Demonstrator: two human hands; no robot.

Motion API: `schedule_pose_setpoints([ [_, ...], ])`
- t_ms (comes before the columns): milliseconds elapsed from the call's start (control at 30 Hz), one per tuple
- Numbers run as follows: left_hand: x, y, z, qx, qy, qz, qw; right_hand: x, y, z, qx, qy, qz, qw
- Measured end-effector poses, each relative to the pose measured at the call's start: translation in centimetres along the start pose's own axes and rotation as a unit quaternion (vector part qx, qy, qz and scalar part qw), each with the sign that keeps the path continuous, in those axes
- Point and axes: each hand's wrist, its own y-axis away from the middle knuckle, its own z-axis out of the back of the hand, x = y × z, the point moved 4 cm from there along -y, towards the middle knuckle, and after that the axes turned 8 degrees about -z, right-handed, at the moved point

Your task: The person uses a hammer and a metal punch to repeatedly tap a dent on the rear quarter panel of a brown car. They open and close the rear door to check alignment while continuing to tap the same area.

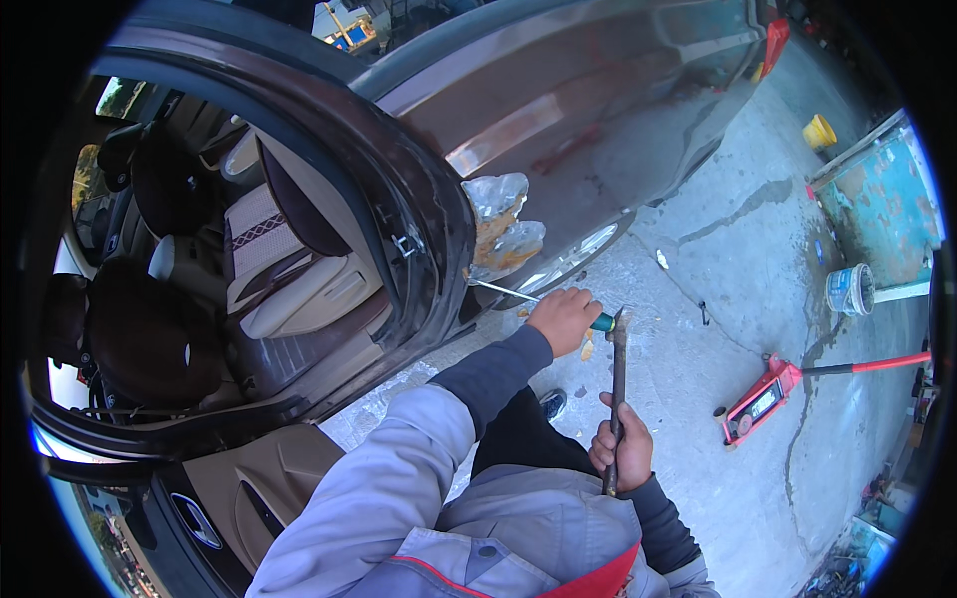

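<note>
My left hand (564, 321) grips a screwdriver (603, 322) with a green handle and a long steel shaft. Its tip touches the car's body edge (469, 277), just below a damaged patch of bare metal and tan filler (503, 224). In my right hand (623, 448) is a long, dark striking tool (619, 379), held upright in the picture, its narrow head at the screwdriver handle's end; I cannot tell if they touch. The brown car body (558, 110) fills the top, with a doorway open onto beige and dark seats (289, 229).
An open door panel (239, 478) lies at lower left. On the cracked concrete floor (728, 508) are a red jack (758, 399), a small dark tool (704, 313), a white bucket (849, 290) and a yellow bucket (819, 133). A worn turquoise cabinet (877, 199) stands at right.
</note>
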Motion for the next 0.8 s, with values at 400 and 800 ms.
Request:
schedule_pose_setpoints([
  [400, 1.4, 0.8, 0.5, 0.047, 0.002, 0.038, 0.998, -0.1, -0.1, -0.1, 0.001, 0.047, -0.019, 0.999],
  [800, -0.7, 0.9, -0.2, 0.008, 0.009, -0.018, 1.000, 0.1, 0.0, 0.2, 0.006, 0.032, -0.016, 0.999],
])
